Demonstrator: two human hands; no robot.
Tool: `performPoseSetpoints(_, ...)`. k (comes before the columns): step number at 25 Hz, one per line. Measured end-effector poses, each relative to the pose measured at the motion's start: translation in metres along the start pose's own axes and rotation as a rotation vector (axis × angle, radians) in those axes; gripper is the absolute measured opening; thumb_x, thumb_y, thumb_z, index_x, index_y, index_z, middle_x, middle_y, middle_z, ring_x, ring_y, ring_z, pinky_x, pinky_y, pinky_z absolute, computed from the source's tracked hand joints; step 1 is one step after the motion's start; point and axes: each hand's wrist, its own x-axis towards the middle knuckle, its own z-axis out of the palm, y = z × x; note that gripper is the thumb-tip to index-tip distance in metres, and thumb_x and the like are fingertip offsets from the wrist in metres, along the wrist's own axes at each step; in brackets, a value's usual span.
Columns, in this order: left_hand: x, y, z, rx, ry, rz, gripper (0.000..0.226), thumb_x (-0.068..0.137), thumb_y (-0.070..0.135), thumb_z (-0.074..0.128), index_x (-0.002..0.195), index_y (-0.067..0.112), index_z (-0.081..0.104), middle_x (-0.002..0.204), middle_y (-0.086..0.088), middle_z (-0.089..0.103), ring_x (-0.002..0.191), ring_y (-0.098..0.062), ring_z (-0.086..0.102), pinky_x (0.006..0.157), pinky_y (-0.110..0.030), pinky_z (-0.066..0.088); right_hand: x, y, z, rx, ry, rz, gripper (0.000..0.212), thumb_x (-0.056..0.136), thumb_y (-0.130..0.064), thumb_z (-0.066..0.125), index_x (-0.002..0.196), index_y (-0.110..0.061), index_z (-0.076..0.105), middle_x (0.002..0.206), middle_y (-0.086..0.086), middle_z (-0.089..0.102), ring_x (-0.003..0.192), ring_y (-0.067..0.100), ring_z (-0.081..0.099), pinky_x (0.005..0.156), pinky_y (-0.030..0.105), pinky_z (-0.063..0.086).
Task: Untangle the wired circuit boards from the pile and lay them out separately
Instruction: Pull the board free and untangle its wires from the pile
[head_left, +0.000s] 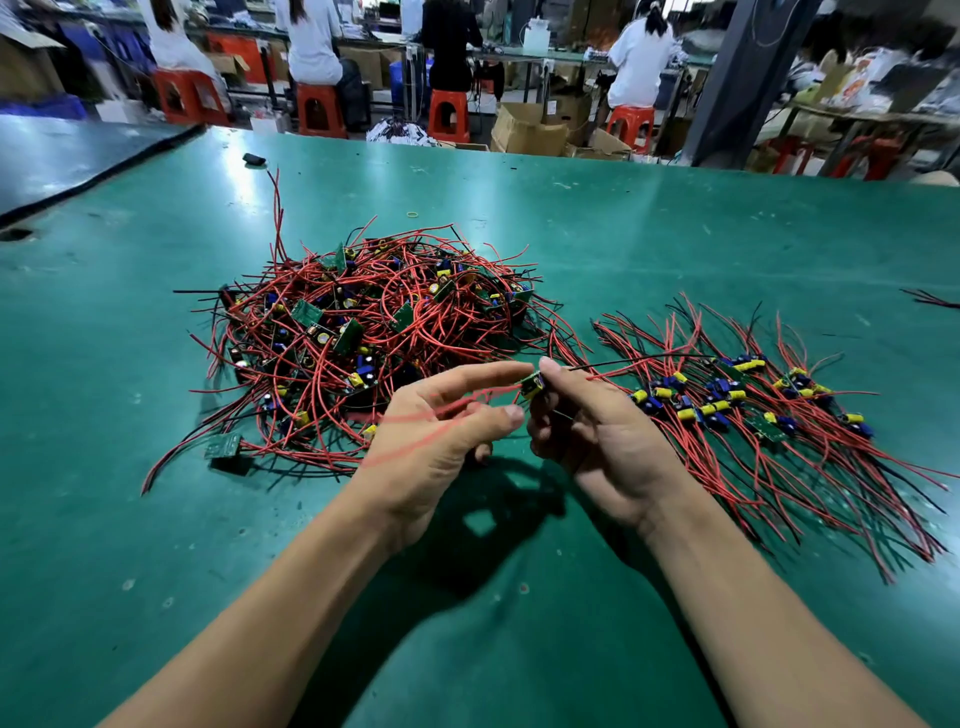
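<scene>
- Circuit board (532, 385), one small green board with a yellow part, is held above the tabletop (623, 234) at the centre of the frame, between the pile and the sorted group.
- Right hand (587, 431) pinches this circuit board between thumb and curled fingers. A thin black wire runs from it to the right.
- Left hand (441, 431) is just left of it with fingers outstretched and spread, the index tip reaching the board's upper edge. Blurred red wires (457, 410) cross its palm, and I cannot tell whether any finger grips them.
- The two hands are close together, with only the board between their fingertips.
- Pile (363, 332), one tangled heap of red and black wires with green boards, lies left of centre, just behind the left hand. The boards in it are too overlapped to count.
- One loose board (223, 446) lies flat at the pile's lower left edge, its wires touching the heap.
- Laid-out boards (753, 400) form one row right of centre, wires fanned toward the upper left and lower right. They overlap, so no exact count is possible.
- A stray wire end (935, 299) shows at the right edge.
- One yellow rubber band (413, 213) and one small black object (254, 159) lie behind the pile.
- Four seated people are at benches along the top of the frame, on orange stools (320, 109).
</scene>
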Motion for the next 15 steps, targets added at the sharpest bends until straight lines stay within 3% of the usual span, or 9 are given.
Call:
performPoseSetpoints(3,0.000,0.002,0.000,-0.025,-0.004,-0.086,0.034,0.086,-0.010,0.057,0.090,0.015,0.080,0.072,-0.015,0.061,0.058,-0.015,0.052,0.058,-0.026,0.044,-0.001,-0.001,-0.006,0.038,-0.043,0.028,0.022,0.071,-0.031,0.079,0.078,-0.019,0.063,0.065,-0.004,0.056,0.053,0.009,0.053,0.051,0.019,0.044)
performPoseSetpoints(6,0.004,0.002,0.000,-0.194,0.034,-0.201,0.026,0.090,-0.006,0.052,0.086,0.004,0.076,0.083,-0.017,0.071,0.062,-0.020,0.066,0.059,-0.030,0.058,-0.001,-0.002,-0.012,0.024,-0.093,0.043,0.017,0.070,-0.031,0.081,0.080,-0.018,0.076,0.068,-0.006,0.061,0.056,0.005,0.055,0.053,0.016,0.046)
performPoseSetpoints(9,0.007,-0.001,0.000,-0.240,0.053,-0.237,0.017,0.089,0.004,0.060,0.104,-0.001,0.064,0.087,-0.020,0.071,0.067,-0.027,0.070,0.063,-0.034,0.061,0.001,0.000,-0.013,-0.008,-0.090,0.057,0.029,0.063,-0.034,0.087,0.083,-0.016,0.078,0.068,-0.006,0.062,0.061,0.007,0.053,0.064,0.023,0.044)
performPoseSetpoints(12,0.006,-0.003,0.000,-0.155,0.018,-0.199,0.027,0.075,0.021,0.075,0.095,0.005,0.065,0.078,-0.010,0.070,0.069,-0.027,0.072,0.064,-0.030,0.061,0.003,0.001,-0.011,-0.096,-0.035,0.037,0.037,0.059,-0.038,0.092,0.080,-0.019,0.068,0.067,-0.006,0.058,0.059,0.006,0.048,0.061,0.024,0.037)
performPoseSetpoints(15,0.002,-0.007,0.001,0.003,-0.008,-0.177,0.033,0.066,0.027,0.080,0.089,0.006,0.068,0.082,-0.011,0.073,0.070,-0.026,0.073,0.062,-0.026,0.058,0.002,0.001,-0.008,-0.148,-0.029,0.026,0.027,0.066,-0.035,0.087,0.068,-0.022,0.064,0.069,-0.001,0.059,0.061,0.012,0.049,0.060,0.028,0.036)
